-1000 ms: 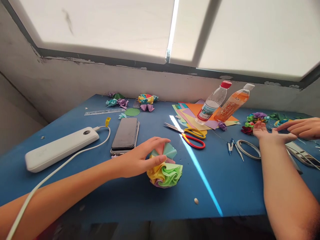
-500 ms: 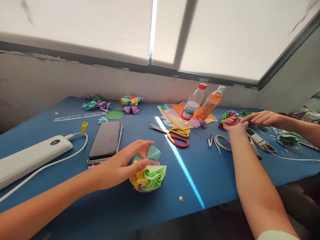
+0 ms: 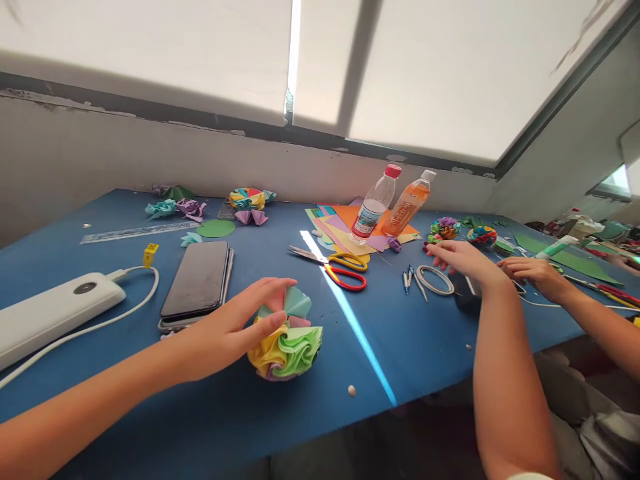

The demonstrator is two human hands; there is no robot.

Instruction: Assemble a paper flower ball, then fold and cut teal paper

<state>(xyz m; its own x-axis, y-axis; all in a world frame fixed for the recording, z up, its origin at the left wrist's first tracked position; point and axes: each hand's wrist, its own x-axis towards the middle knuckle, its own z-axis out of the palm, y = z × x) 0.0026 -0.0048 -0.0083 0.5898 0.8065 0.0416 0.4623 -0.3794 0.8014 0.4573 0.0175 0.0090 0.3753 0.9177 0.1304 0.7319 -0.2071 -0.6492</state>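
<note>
Left grip (image 3: pixel 231 329), 1 paper ball (image 3: pixel 300 350) held, 2 bottles (image 3: pixel 369 215)

Pleated paper ball (image 3: pixel 290 347) (multicoloured) on blue table (image 3: pixel 425 360).

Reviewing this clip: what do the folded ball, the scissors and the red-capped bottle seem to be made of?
Folded ball: probably matte paper, judging by its creases and thin edges.
Scissors: blades likely metal, with a greyish sheen; smooth red and yellow handles look plastic or coated.
Red-capped bottle: see-through and glossy, so probably plastic, though possibly glass.
</note>
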